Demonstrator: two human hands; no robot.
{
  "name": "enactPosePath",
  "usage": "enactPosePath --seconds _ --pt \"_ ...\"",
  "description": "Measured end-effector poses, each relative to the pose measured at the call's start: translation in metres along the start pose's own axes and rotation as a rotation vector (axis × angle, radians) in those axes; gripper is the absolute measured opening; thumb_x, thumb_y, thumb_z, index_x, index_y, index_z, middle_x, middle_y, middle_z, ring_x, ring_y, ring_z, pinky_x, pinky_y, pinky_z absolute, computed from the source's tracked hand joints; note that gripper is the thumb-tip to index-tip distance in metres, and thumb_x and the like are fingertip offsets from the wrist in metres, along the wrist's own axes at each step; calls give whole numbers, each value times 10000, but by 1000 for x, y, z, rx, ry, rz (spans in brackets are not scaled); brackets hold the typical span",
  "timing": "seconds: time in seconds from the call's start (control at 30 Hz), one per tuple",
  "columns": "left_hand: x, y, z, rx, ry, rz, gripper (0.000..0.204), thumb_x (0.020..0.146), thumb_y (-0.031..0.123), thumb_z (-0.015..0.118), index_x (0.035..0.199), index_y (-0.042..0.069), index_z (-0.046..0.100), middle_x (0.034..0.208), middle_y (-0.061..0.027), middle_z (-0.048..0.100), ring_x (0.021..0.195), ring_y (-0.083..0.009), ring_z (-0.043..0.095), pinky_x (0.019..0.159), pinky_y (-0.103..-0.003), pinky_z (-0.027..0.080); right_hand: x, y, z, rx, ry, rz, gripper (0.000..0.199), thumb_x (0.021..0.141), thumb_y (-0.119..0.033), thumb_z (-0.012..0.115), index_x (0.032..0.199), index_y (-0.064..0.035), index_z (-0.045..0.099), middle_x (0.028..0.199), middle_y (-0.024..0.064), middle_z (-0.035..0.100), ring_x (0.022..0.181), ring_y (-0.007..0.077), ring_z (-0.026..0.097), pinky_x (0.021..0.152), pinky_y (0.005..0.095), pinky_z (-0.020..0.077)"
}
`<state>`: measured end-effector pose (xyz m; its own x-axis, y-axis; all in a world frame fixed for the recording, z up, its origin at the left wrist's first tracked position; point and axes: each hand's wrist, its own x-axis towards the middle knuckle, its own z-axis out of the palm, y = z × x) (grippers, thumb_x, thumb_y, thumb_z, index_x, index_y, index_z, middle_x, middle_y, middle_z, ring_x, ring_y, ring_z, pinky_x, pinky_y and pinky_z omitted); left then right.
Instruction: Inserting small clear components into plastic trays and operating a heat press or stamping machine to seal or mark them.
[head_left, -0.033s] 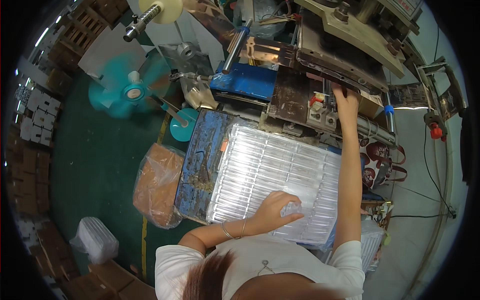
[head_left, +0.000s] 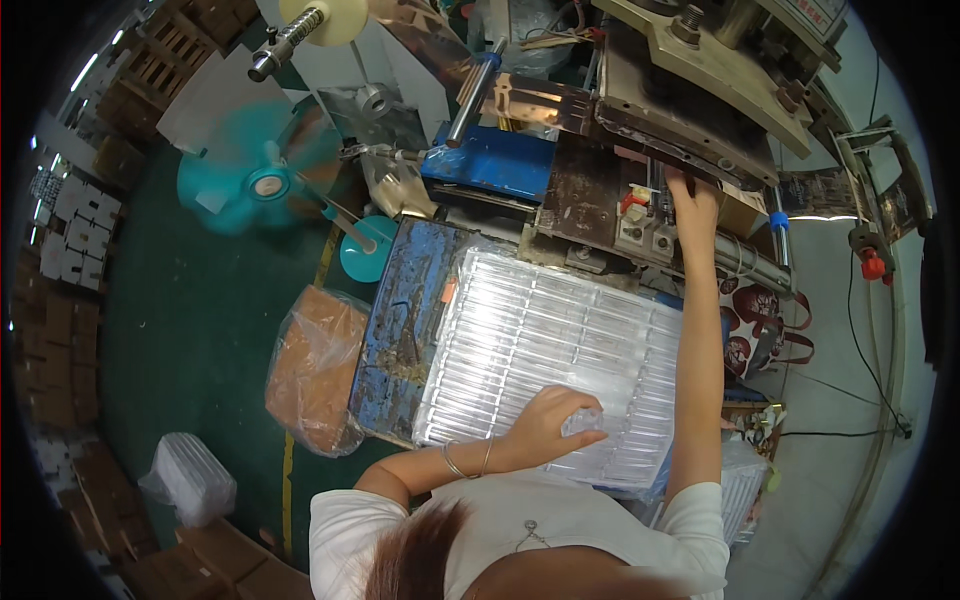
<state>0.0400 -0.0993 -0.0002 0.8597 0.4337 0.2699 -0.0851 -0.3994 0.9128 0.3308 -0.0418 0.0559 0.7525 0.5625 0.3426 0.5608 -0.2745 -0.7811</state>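
My left hand (head_left: 552,428) is over the near part of a tray (head_left: 510,340) filled with rows of clear, shiny plastic pieces. Its thumb and fingers curve around a small clear plastic piece (head_left: 580,421), whose exact shape is hard to make out. My right arm stretches forward, and my right hand (head_left: 692,205) is beneath the upper plate of a press (head_left: 690,125). Shadow and the press hide its fingertips, so whatever it touches does not show. Beside it sit metal blocks (head_left: 640,232) and a small red-and-white part (head_left: 634,198).
The tray rests on a worn blue bench (head_left: 392,330). A turquoise fan (head_left: 265,185) stands at the left, with a plastic-wrapped brown carton (head_left: 318,370) nearer. Copper-coloured foil (head_left: 535,103) runs into the press past a blue plate (head_left: 490,165). A cable (head_left: 850,432) crosses the right side.
The fingers of my left hand have shifted slightly around the clear piece, and the gap to the thumb looks a little wider. My right hand stays beneath the press.
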Motion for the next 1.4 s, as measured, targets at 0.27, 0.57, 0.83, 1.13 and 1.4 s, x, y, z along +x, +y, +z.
enactPosePath --seconds 0.27,0.57,0.83,1.13,1.4 --pt "-7 -6 3 -41 -166 -8 290 708 239 649 923 74 544 787 -61 544 740 -214 502 687 -307 374 1 10 7 176 84 -107 415 768 -342 527 941 35 532 933 152 556 884 259 507 793 308 355" --pt "-3 1 6 -121 -341 -45 316 740 292 602 906 30 544 694 -96 540 634 -214 514 609 -299 387 -3 4 13 403 35 15 478 796 -312 509 1113 36 422 1102 121 478 1031 207 423 906 268 262" --pt "-22 -1 30 -680 -615 -567 347 833 320 495 1012 24 512 727 -24 521 651 -102 457 587 -239 379 -5 -3 10 473 49 9 451 795 -283 519 1099 39 432 1096 120 488 1001 195 438 890 270 279" --pt "-23 -1 30 -920 -729 -705 378 887 357 360 1064 41 472 704 -22 489 662 -66 450 557 -197 349 -2 3 12 427 12 5 427 801 -265 516 1091 38 437 1089 117 492 999 198 440 883 268 287" --pt "-29 -7 35 -862 -692 -729 356 893 335 345 1082 41 417 701 -39 484 669 -92 470 575 -222 381 -5 -2 11 511 36 52 415 793 -252 524 1081 38 451 1085 115 494 995 191 441 883 262 285"
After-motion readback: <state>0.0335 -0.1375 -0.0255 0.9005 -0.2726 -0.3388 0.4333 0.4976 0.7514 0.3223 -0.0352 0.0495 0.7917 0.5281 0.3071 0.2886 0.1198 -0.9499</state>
